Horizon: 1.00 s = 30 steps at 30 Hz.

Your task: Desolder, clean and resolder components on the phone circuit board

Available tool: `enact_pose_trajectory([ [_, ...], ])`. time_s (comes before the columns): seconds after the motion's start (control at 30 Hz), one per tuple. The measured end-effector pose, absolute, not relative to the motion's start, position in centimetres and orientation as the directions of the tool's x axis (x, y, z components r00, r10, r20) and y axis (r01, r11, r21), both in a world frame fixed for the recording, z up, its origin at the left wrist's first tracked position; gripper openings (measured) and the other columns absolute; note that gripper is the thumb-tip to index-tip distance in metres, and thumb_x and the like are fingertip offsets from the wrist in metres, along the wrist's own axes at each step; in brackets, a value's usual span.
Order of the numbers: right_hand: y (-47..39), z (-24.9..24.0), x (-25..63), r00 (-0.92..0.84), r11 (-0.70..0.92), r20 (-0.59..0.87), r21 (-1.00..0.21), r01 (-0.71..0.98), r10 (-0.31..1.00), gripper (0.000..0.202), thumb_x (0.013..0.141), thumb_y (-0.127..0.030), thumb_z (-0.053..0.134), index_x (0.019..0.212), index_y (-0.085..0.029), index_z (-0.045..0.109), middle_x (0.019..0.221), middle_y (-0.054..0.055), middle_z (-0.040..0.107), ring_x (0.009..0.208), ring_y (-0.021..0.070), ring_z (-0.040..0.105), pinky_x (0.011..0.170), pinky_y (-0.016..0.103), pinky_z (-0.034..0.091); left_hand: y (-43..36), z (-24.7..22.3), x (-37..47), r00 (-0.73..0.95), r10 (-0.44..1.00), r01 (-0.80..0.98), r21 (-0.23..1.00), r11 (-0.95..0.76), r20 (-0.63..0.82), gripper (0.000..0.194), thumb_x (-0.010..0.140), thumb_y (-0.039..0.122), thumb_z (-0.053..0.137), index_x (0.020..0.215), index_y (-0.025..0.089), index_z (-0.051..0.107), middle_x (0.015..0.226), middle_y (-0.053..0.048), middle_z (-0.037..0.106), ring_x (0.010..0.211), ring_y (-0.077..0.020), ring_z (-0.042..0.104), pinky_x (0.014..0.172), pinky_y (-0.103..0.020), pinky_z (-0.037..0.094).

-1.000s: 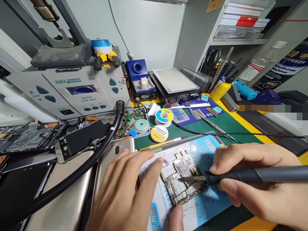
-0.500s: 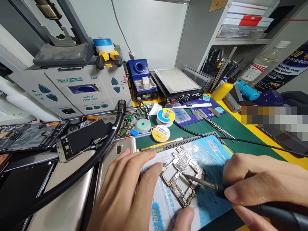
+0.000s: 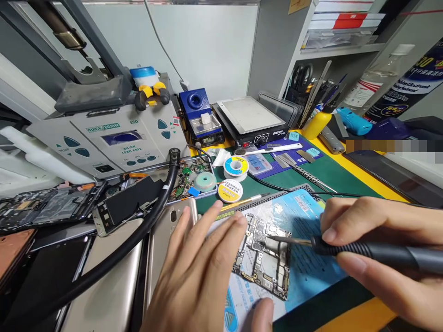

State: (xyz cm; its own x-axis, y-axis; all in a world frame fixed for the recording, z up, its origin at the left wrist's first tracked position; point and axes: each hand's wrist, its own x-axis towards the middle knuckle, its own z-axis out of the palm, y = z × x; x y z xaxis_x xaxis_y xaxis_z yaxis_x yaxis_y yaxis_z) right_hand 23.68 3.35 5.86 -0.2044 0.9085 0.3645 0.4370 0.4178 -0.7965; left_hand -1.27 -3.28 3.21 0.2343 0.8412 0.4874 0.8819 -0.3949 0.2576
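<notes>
A phone circuit board (image 3: 273, 263) lies on a blue and white printed mat (image 3: 304, 230), with a grey square chip area near its upper left. My left hand (image 3: 204, 272) is open beside it. Its fingers stretch along the board's left side, with the index fingertip at the upper left corner, and the thumb is apart near the lower edge. My right hand (image 3: 374, 249) is closed around the dark handle of a soldering iron (image 3: 341, 248). The iron's pointed tip reaches in from the right and meets the board just right of the chip area; whether it touches is hard to tell.
A hot air station (image 3: 121, 138) stands at back left; its black hose (image 3: 138, 244) crosses the left side. Solder spool (image 3: 236, 167), round tin (image 3: 230, 190) and tray of boards (image 3: 188, 177) sit behind the mat. Phones (image 3: 104, 276) lie left. A heating plate (image 3: 249, 117) stands behind.
The board has turned counterclockwise on the mat. The iron's tip has moved from below the chip area to its right side. My left fingers have shifted right and spread more, and the view has tilted.
</notes>
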Motion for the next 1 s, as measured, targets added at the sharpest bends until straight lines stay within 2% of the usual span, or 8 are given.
enact_pose_trajectory([
  [0.1,4.4,6.2,24.2,-0.233,0.338,0.268,-0.872,0.353,0.935,0.013,0.079,-0.026,0.082,0.078,-0.039,0.077,0.072,0.002,0.073,0.047,0.0204,0.058,0.036,0.031,0.043,-3.2,3.2,-1.2,0.249,0.852,0.884,0.252,-0.394,0.46,0.063,0.096,0.03,0.062,0.156,0.016,0.047,0.161,-0.007,0.063,0.167,-0.0187,0.034,0.142,-0.04,0.02],
  [0.23,5.7,6.5,24.7,-0.287,0.352,0.278,-0.902,0.25,0.917,0.013,0.078,-0.022,0.081,0.072,-0.033,0.076,0.068,-0.001,0.069,0.05,0.0148,0.053,0.044,0.025,0.045,-3.3,3.8,-2.1,0.257,0.85,0.888,0.235,-0.395,0.46,0.071,0.094,0.044,0.073,0.154,0.017,0.048,0.154,-0.009,0.066,0.156,-0.0263,0.048,0.141,-0.047,0.023],
  [0.43,5.8,6.3,24.6,-0.299,0.336,0.282,-0.93,0.149,0.912,0.013,0.082,-0.028,0.083,0.072,-0.025,0.075,0.06,0.0,0.065,0.046,0.0127,0.051,0.038,0.022,0.042,-3.2,6.6,-3.2,0.319,0.877,0.893,0.197,-0.405,0.36,0.073,0.094,0.033,0.062,0.163,0.025,0.04,0.166,-0.004,0.056,0.158,-0.0234,0.048,0.137,-0.047,0.038],
  [0.53,5.8,6.1,24.3,-0.322,0.212,0.191,-0.977,0.032,0.927,0.022,0.091,-0.039,0.082,0.082,-0.022,0.072,0.053,-0.002,0.062,0.037,0.0109,0.047,0.031,0.02,0.036,-2.3,7.4,-3.4,0.428,0.869,0.854,0.204,-0.479,0.248,0.081,0.092,0.032,0.063,0.168,0.027,0.034,0.171,-0.004,0.052,0.162,-0.0283,0.045,0.135,-0.057,0.04],
  [0.6,5.9,6.0,24.2,-0.342,0.123,0.125,-0.992,-0.027,0.931,0.026,0.092,-0.043,0.082,0.087,-0.021,0.07,0.054,-0.003,0.063,0.037,0.0109,0.049,0.032,0.019,0.041,-1.4,7.5,-3.5,0.485,0.851,0.823,0.224,-0.522,0.201,0.081,0.091,0.031,0.065,0.167,0.024,0.038,0.17,-0.008,0.053,0.16,-0.0319,0.048,0.131,-0.061,0.044],
  [0.73,6.3,6.1,24.2,-0.397,0.069,0.09,-0.995,-0.068,0.913,0.024,0.094,-0.042,0.081,0.09,-0.021,0.071,0.056,-0.004,0.061,0.041,0.0092,0.049,0.035,0.016,0.044,-0.2,7.4,-3.1,0.495,0.831,0.8,0.239,-0.55,0.255,0.067,0.09,0.03,0.065,0.155,0.02,0.052,0.157,-0.012,0.066,0.148,-0.031,0.061,0.126,-0.058,0.051],
  [0.83,6.3,6.1,24.5,-0.445,0.067,0.084,-0.996,-0.053,0.892,0.026,0.092,-0.043,0.082,0.089,-0.02,0.07,0.054,-0.005,0.059,0.039,0.0093,0.049,0.035,0.017,0.044,-0.2,7.3,-2.8,0.45,0.826,0.808,0.238,-0.538,0.339,0.06,0.09,0.035,0.07,0.145,0.02,0.055,0.142,-0.015,0.072,0.136,-0.0341,0.068,0.117,-0.062,0.057],
  [1.0,5.6,5.7,24.9,-0.53,0.065,0.036,-0.997,0.037,0.847,0.026,0.095,-0.044,0.082,0.092,-0.022,0.069,0.057,-0.006,0.058,0.041,0.009,0.051,0.038,0.016,0.045,-1.5,6.7,-3.1,0.395,0.844,0.832,0.249,-0.496,0.362,0.071,0.084,0.041,0.08,0.144,0.021,0.05,0.135,-0.016,0.071,0.128,-0.0401,0.068,0.108,-0.071,0.057],
])
